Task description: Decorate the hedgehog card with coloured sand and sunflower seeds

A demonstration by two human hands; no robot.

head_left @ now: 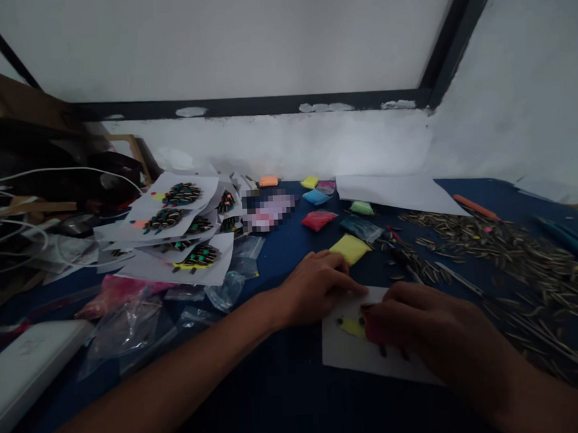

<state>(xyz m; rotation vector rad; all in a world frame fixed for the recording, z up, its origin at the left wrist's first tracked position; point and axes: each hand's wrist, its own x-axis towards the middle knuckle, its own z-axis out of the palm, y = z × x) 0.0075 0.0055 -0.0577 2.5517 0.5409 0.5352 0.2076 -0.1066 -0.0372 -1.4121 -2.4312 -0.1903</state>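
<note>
Well, the left hand (315, 285) reaches in with its index finger stretched to the far edge of the white sheet (334, 350), the other fingers bent; I can't tell what, if anything, lies beneath them. The right hand (432, 322) comes over the sheet's right part, its fingertips bunched at a red patch (374, 331); from here I can't make out whether they are pinching something.

To my eye, the sheet could skid or twist if that one stretched finger pressed too lightly, and a heavy push from the right fingertips might flatten or smear the soft-looking yellow shape (350, 327).

That shape sits on the sheet just left of the right fingertips and nearer the person than the left index finger; the red patch adjoins it, partly hidden by the right hand.

Just beyond the sheet lies a yellow packet (350, 248), close to the left hand's knuckles, with a red packet (319, 220) farther off. Right of the sheet, striped seeds (501, 249) spread over the blue desk (273, 399). Well to its left are stacked papers (226, 259) bearing seed-covered figures and, nearer, crumpled clear bags (131, 322).
</note>
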